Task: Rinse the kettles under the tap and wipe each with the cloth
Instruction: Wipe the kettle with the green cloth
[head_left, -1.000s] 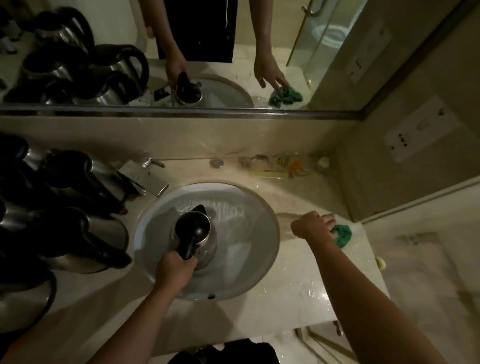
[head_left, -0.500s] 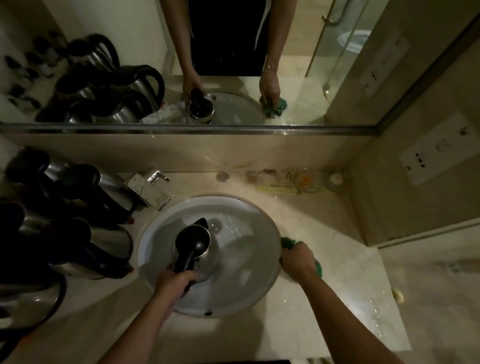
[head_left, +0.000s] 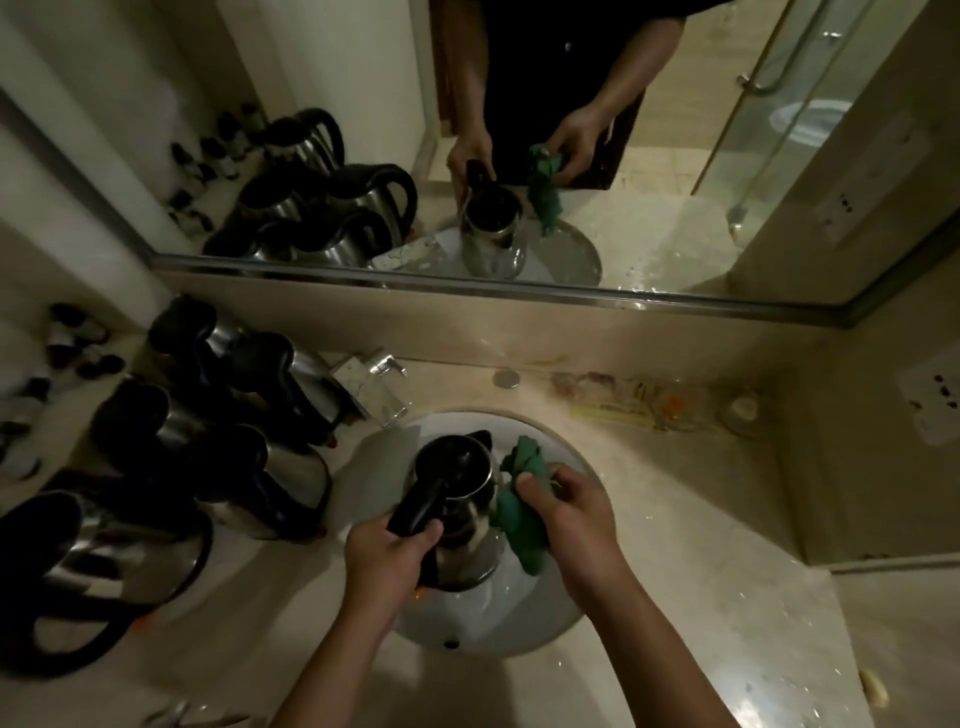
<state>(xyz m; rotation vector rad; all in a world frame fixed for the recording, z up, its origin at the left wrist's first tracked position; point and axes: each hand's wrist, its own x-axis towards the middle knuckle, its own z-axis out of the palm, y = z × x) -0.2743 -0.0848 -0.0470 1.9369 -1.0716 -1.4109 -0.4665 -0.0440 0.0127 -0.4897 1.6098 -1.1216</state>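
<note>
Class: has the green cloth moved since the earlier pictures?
Yes. The right hand has carried the green cloth leftward from the counter to over the sink, against the kettle.

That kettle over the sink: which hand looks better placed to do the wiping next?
The right hand. It already holds the green cloth bunched against the side of the kettle, above the sink. The left hand is busy gripping the kettle's black handle, keeping it steady.
</note>
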